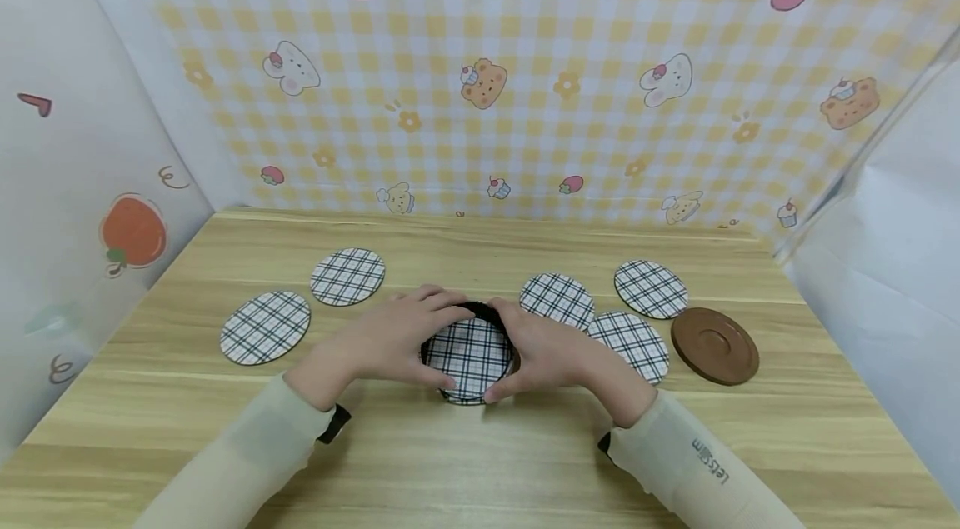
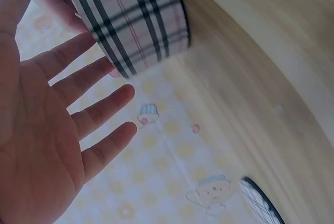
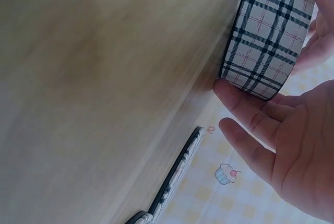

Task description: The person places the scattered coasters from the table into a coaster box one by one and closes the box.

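Observation:
A round plaid coaster holder (image 1: 486,311) with a black inner rim stands on the table in the middle, and its plaid side wall (image 2: 130,18) fills the top of the left wrist view. Inside it lies a plaid disc (image 1: 468,358), facing up. My left hand (image 1: 393,337) grips the holder from the left, thumb at the near side and fingers toward the far side. From the right, my right hand (image 1: 551,346) holds it the same way. Some fingertips (image 3: 223,84) touch the wall low down; others of both hands stand off it.
Two plaid coasters (image 1: 348,276) (image 1: 266,327) lie at the left. To the right are three more plaid coasters (image 1: 557,298) (image 1: 651,289) (image 1: 628,347) and a round brown lid-like disc (image 1: 716,346). A checked cloth (image 1: 525,129) hangs behind the wooden table (image 1: 465,471).

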`<action>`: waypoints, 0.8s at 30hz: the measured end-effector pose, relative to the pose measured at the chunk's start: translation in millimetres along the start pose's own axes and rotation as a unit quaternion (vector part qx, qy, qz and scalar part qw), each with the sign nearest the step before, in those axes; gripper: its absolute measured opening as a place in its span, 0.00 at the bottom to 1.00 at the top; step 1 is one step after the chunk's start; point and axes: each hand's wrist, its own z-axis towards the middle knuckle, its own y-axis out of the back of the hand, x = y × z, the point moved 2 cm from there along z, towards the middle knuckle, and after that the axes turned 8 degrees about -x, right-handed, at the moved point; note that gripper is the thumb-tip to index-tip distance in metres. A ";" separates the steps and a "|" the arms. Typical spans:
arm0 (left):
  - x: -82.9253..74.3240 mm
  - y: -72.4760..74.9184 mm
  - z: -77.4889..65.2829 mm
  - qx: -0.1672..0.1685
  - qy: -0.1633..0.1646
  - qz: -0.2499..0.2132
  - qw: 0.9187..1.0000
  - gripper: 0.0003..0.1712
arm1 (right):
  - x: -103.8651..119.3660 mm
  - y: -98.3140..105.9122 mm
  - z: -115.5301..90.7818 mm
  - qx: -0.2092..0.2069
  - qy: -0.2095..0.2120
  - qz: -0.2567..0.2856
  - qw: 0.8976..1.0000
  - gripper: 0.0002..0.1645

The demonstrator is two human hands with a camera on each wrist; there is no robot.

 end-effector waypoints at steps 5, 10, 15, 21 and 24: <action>11.0 4.5 -9.9 -0.005 0.012 0.016 1.000 0.48 | 1.3 0.3 -1.1 0.000 -0.004 -0.009 1.000 0.71; 26.0 11.3 -24.1 -0.011 0.043 0.013 0.999 0.47 | 2.5 0.9 -1.8 0.001 -0.008 -0.016 1.000 0.73; 48.1 18.6 -37.9 -0.030 0.062 0.000 0.998 0.44 | 3.0 1.8 -2.2 0.003 -0.013 -0.009 1.000 0.73; 82.2 25.9 -51.6 -0.040 0.094 0.000 0.995 0.43 | 3.7 2.3 -2.5 -0.004 -0.013 0.016 1.000 0.73; 98.1 30.7 -57.0 -0.039 0.114 0.001 0.993 0.43 | 3.9 1.2 -2.8 -0.009 -0.009 0.036 0.999 0.72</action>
